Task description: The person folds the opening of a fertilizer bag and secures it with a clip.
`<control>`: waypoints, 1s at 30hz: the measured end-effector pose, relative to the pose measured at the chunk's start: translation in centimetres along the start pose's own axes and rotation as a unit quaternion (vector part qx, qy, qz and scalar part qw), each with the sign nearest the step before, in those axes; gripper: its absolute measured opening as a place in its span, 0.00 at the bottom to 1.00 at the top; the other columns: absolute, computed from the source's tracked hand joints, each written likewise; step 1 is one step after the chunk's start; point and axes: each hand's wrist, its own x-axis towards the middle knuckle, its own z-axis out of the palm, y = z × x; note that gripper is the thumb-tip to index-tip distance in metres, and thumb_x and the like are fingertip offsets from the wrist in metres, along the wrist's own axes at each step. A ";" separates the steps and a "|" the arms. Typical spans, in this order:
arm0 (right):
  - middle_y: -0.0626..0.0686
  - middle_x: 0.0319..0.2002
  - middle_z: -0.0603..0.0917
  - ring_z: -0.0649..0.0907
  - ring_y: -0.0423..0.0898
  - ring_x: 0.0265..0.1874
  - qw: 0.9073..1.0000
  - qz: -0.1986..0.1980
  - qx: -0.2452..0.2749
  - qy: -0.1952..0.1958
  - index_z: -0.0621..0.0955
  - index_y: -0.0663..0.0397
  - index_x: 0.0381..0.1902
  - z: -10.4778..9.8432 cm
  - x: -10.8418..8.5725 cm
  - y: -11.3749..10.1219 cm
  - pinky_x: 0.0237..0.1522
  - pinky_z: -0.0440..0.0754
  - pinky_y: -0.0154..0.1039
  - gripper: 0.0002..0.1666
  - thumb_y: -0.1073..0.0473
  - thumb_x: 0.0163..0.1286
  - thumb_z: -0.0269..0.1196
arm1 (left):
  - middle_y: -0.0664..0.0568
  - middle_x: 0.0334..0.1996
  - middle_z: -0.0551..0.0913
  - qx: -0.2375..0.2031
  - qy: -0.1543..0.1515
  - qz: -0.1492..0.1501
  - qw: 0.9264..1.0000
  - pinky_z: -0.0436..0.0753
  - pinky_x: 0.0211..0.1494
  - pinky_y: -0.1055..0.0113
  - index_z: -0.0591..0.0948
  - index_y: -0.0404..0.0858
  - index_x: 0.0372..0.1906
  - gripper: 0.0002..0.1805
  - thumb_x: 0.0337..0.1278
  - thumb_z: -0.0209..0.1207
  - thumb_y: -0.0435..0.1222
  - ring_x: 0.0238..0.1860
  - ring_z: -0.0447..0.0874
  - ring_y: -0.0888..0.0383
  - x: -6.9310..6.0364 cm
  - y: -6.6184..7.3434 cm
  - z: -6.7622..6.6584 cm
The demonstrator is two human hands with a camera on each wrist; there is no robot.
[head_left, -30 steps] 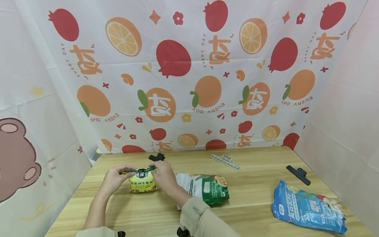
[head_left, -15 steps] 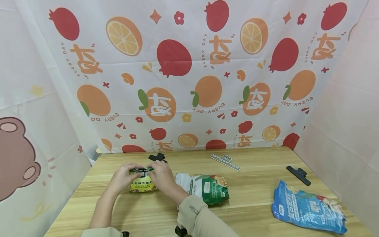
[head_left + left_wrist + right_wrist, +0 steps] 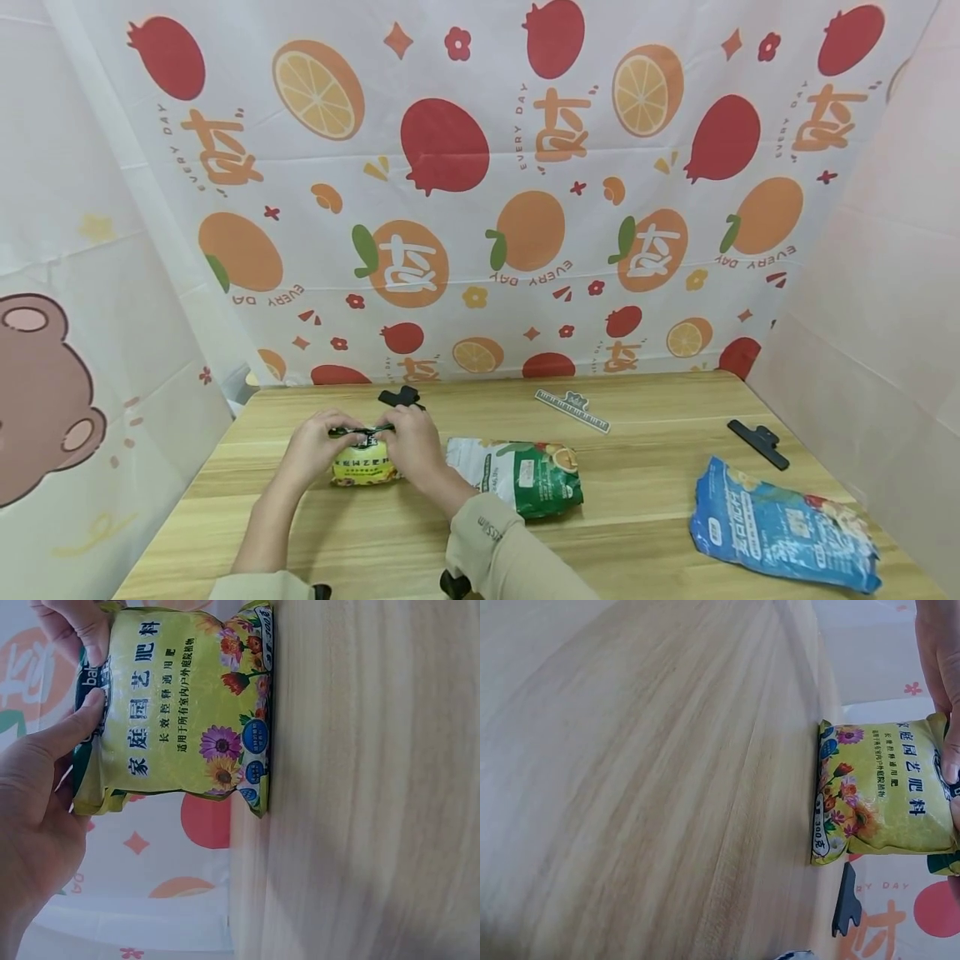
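A yellow fertilizer bag (image 3: pixel 365 468) with printed flowers stands upright at the table's left, its dark green top edge folded. My left hand (image 3: pixel 311 450) pinches that edge at the left, thumb on the near face, as the left wrist view shows with the same bag (image 3: pixel 176 705). At the other end of the edge, my right hand (image 3: pixel 414 446) pinches it too. The right wrist view has the bag (image 3: pixel 885 787) and only part of my right hand (image 3: pixel 941 671). Fingers behind the bag are mostly hidden.
Behind the bag lies a black clip (image 3: pixel 401 397). A pale ruler-patterned clip (image 3: pixel 572 411) is at the back middle, another black clip (image 3: pixel 757 444) at the right. A green-and-white bag (image 3: pixel 551 483) lies beside my right forearm, a blue bag (image 3: pixel 783 529) farther right.
My left hand has shifted right, closer to my right hand. The bag's green top band showed its lettering half a second ago and is now folded to a narrow strip.
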 end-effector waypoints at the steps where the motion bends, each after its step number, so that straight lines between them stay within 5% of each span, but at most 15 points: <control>1: 0.37 0.30 0.80 0.74 0.32 0.31 1.000 -0.001 0.001 0.003 0.84 0.44 0.32 0.0 0.0 0.1 0.40 0.71 0.26 0.05 0.55 0.56 0.68 | 0.51 0.32 0.81 -0.002 0.001 0.000 1.000 0.74 0.45 0.49 0.85 0.37 0.29 0.05 0.44 0.67 0.27 0.41 0.76 0.46 0.0 0.0 0.0; 8: 0.37 0.28 0.80 0.73 0.32 0.28 1.000 -0.008 0.001 0.012 0.84 0.43 0.29 -0.1 -0.1 0.2 0.39 0.71 0.25 0.03 0.55 0.55 0.68 | 0.52 0.31 0.82 -0.005 0.004 0.009 1.000 0.75 0.44 0.50 0.85 0.38 0.29 0.05 0.43 0.67 0.28 0.39 0.77 0.48 0.0 0.0 0.2; 15: 0.36 0.31 0.75 0.71 0.33 0.31 0.996 0.050 0.044 -0.064 0.83 0.43 0.35 -0.7 -0.3 -0.2 0.35 0.70 0.25 0.06 0.54 0.59 0.66 | 0.48 0.37 0.81 -0.008 -0.010 -0.003 1.000 0.75 0.44 0.50 0.84 0.37 0.35 0.07 0.47 0.66 0.29 0.42 0.77 0.47 -0.7 -0.6 -0.7; 19: 0.38 0.33 0.75 0.74 0.35 0.36 0.982 0.111 0.117 -0.100 0.83 0.44 0.38 -0.9 -0.4 0.1 0.37 0.73 0.29 0.08 0.55 0.60 0.65 | 0.46 0.38 0.82 -0.013 -0.007 -0.016 1.000 0.75 0.44 0.48 0.84 0.36 0.37 0.07 0.50 0.65 0.31 0.43 0.77 0.44 -1.3 -1.2 -1.4; 25: 0.42 0.44 0.79 0.75 0.45 0.52 0.956 0.172 0.218 -0.093 0.84 0.42 0.38 -1.0 -0.9 0.7 0.48 0.75 0.40 0.09 0.58 0.59 0.66 | 0.44 0.41 0.82 -0.050 -0.019 -0.028 0.998 0.72 0.51 0.47 0.83 0.36 0.40 0.09 0.53 0.63 0.33 0.49 0.75 0.41 -1.8 -2.1 -2.0; 30: 0.39 0.36 0.82 0.78 0.36 0.35 0.945 0.183 0.264 -0.069 0.86 0.43 0.36 -0.8 -1.2 0.9 0.31 0.76 0.32 0.08 0.59 0.57 0.67 | 0.42 0.44 0.81 -0.081 -0.039 -0.057 0.994 0.75 0.49 0.52 0.82 0.35 0.43 0.13 0.53 0.63 0.36 0.49 0.76 0.40 -2.2 -2.6 -2.6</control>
